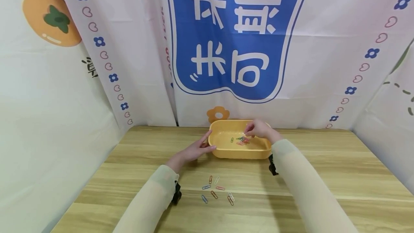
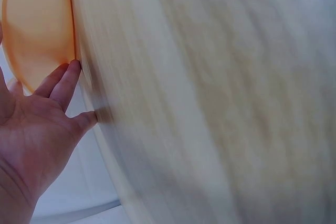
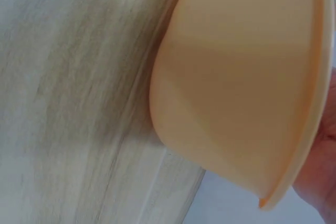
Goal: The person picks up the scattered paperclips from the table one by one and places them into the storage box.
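A: Quick one: where are your clips?
B: Clip pile point(image 1: 243, 141) sits on the floor of the yellow tub point(image 1: 242, 154), right of its middle. Green clip point(image 1: 231, 140) lies just left of it. More loose clips point(image 1: 214, 194), eight by count, are scattered on the worktop point(image 1: 349, 161) in front of the tub.
A: Your right grip point(image 1: 258, 128)?
B: Over the tub, fingertips together and bent down above the pile. Whether a clip is between them, can't tell; in the right wrist view the tub wall hides your fingertips.
A: Left grip point(image 1: 195, 150)?
B: Unclenched. Fingers stretched out, touching the tub's left end.
A: How do you do this bit well?
B: My call: keep that left touch light, just enough to stop the tub sliding. Work your right fingertips low, one clip at a time; the pile overlaps, so clips may hook together. Watch your right sleeve point(image 1: 304, 182) near the tub's right end; a bump could shift it.
A: And the loose ones?
B: White and brown ones at the right look like they touch. Separate before you pinch.
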Available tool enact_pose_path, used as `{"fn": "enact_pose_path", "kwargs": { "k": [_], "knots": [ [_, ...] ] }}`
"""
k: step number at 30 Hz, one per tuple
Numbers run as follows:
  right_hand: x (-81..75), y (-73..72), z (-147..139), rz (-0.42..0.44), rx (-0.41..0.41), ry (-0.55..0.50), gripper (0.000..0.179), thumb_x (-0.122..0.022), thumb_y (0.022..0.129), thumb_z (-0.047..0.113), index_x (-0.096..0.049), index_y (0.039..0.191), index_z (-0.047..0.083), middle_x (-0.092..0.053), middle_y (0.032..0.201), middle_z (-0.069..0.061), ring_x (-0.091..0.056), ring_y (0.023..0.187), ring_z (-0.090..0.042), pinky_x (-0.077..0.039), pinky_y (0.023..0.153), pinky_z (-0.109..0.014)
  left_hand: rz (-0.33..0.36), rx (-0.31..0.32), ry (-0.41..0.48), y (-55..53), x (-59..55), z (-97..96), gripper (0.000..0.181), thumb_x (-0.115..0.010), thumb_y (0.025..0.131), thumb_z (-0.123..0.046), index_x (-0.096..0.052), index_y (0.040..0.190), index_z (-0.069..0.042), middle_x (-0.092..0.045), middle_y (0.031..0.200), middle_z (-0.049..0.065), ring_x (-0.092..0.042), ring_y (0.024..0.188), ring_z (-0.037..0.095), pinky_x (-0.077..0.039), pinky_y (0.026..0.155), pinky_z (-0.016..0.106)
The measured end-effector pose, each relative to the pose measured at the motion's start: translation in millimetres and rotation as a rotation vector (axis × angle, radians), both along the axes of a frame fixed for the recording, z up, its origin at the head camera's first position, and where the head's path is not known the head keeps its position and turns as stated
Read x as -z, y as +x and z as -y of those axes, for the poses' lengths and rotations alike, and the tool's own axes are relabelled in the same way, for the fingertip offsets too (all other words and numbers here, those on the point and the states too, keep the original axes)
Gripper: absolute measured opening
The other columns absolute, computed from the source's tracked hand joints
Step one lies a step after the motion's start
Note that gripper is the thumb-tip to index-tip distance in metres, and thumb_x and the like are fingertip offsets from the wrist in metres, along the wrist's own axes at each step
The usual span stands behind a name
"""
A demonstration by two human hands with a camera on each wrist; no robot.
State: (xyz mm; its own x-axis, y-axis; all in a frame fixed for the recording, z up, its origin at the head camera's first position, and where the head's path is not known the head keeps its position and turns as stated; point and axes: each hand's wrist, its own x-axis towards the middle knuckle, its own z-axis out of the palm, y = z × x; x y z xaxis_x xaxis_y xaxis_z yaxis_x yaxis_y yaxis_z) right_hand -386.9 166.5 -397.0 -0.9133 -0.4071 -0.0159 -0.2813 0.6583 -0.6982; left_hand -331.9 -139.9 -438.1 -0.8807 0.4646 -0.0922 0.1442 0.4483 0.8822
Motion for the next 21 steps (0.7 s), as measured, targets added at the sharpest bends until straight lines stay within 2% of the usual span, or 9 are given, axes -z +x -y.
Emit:
{"fn": "enact_pose_path", "kwargs": {
  "k": [7, 11, 14, 17, 21],
  "knots": [
    [0.2, 2.8, -6, 0.011, 0.044, -0.004, 0.013, -0.068, 0.089, 0.001, -0.07, 0.097, -0.008, -0.067, 0.091, -0.01, -0.059, 0.079, -0.03, -0.053, 0.075, -0.044, -0.002, 0.006, 0.002, -0.1, 0.9, -2.8, 0.079, -0.059, 0.098, -0.034, -0.007, 0.158, -0.029, -0.023, 0.156, 0.019, -0.032, 0.138, 0.036, -0.025, 0.111, 0.052],
    [-5.5, 5.1, -7, 0.007, 0.027, -0.01, 0.014, -0.068, 0.089, 0.002, -0.07, 0.098, -0.008, -0.068, 0.089, -0.009, -0.058, 0.076, -0.026, -0.052, 0.072, -0.04, 0.004, -0.014, 0.007, 4.8, -3.1, -3.6, 0.079, -0.06, 0.098, -0.034, -0.008, 0.158, -0.03, -0.025, 0.155, 0.021, -0.032, 0.138, 0.038, -0.025, 0.111, 0.053],
    [-11.7, 9.6, -4, -0.025, -0.015, 0.008, 0.014, -0.068, 0.089, 0.004, -0.071, 0.098, -0.007, -0.068, 0.087, -0.006, -0.058, 0.073, -0.023, -0.051, 0.069, -0.036, 0.008, -0.023, 0.011, 4.6, -3.0, -2.5, 0.08, -0.06, 0.097, -0.035, -0.008, 0.157, -0.031, -0.025, 0.155, 0.022, -0.032, 0.138, 0.039, -0.024, 0.111, 0.054],
    [-17.8, 18.0, 0, -0.058, -0.084, 0.009, 0.014, -0.07, 0.089, 0.006, -0.072, 0.097, -0.005, -0.07, 0.087, -0.008, -0.061, 0.074, -0.027, -0.053, 0.072, -0.043, 0.012, -0.024, 0.009, 0.2, 0.3, -0.8, 0.08, -0.061, 0.097, -0.037, -0.008, 0.157, -0.034, -0.025, 0.155, 0.02, -0.032, 0.138, 0.037, -0.024, 0.111, 0.053],
    [-23.8, 32.8, 4, -0.091, -0.176, -0.005, 0.013, -0.072, 0.088, 0.009, -0.074, 0.095, -0.002, -0.071, 0.086, -0.013, -0.063, 0.074, -0.027, -0.054, 0.069, -0.041, 0.019, -0.025, 0.01, 0.1, -0.4, -1.6, 0.08, -0.061, 0.096, -0.037, -0.009, 0.157, -0.035, -0.023, 0.157, 0.018, -0.031, 0.139, 0.035, -0.024, 0.112, 0.052]
  ]
}}
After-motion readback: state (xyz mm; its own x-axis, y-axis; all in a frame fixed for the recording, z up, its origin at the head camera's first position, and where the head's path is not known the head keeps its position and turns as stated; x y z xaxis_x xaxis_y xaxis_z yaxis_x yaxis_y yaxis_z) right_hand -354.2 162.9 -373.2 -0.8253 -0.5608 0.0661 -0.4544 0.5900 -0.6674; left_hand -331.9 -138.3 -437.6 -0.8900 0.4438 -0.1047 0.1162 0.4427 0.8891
